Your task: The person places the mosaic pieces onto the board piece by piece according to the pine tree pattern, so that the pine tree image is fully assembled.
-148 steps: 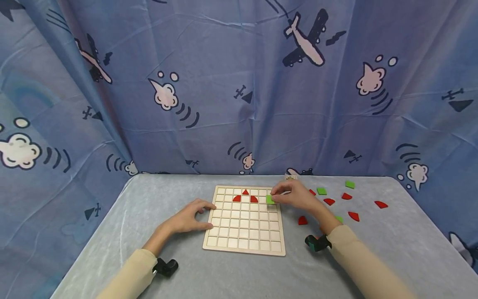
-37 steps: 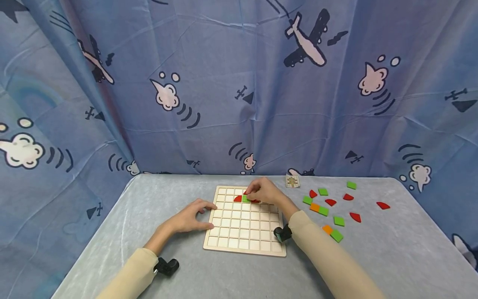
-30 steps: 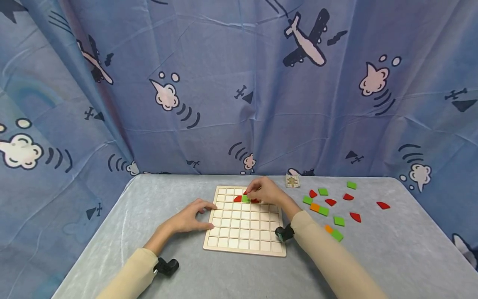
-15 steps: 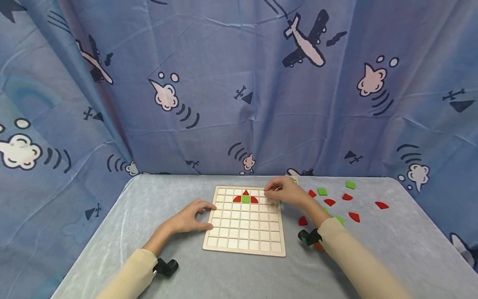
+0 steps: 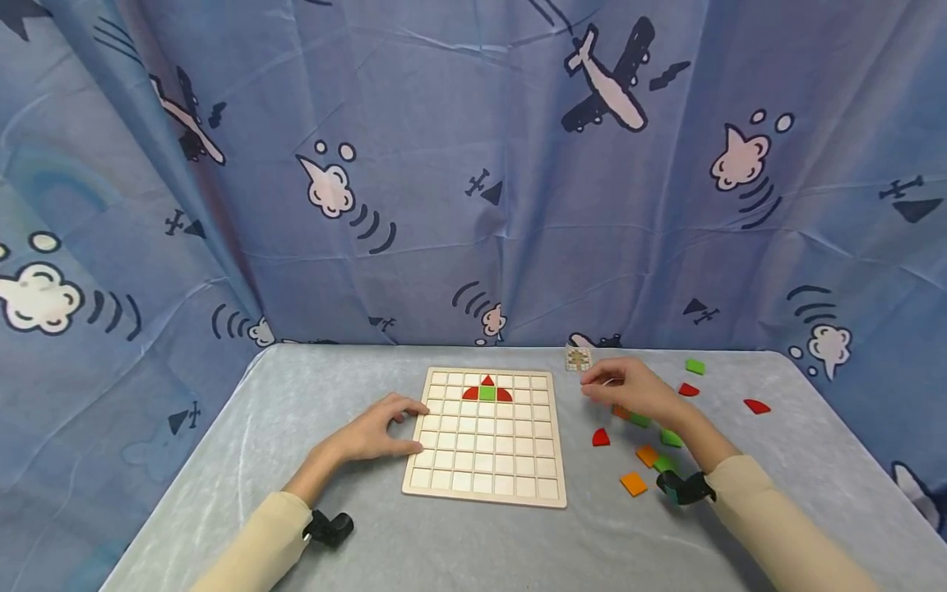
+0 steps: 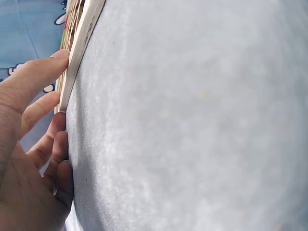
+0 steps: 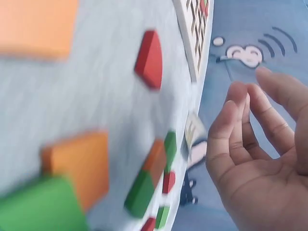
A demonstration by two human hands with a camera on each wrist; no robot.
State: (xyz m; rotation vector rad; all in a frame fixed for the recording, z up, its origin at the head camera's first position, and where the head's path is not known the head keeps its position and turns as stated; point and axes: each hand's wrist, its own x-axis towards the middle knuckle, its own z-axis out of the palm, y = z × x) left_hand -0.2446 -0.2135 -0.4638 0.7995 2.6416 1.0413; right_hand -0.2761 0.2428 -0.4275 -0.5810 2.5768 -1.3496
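A pale wooden grid board [image 5: 484,460] lies mid-table in the head view. Near its top, a green square tile [image 5: 487,394] sits between two red rounded tiles [image 5: 471,395], with a red triangle tile [image 5: 487,381] above it. My left hand [image 5: 376,427] rests at the board's left edge; in the left wrist view the thumb and some fingers touch the rim [image 6: 77,67]. Right of the board, my right hand [image 5: 632,390] hovers over loose tiles. Its fingers [image 7: 226,120] bend loosely with nothing between them, and it hides some tiles.
Loose tiles lie to the right: a red one [image 5: 601,437], an orange square [image 5: 633,483], another orange tile [image 5: 647,455], a green one [image 5: 695,367] and several more. A small patterned card [image 5: 579,359] lies by the back edge. Behind hangs a blue printed curtain [image 5: 414,205].
My right hand brought a green square to the board and released it between the red rounded tiles, then moved right, off the board, over the loose tiles. My left hand has stayed put.
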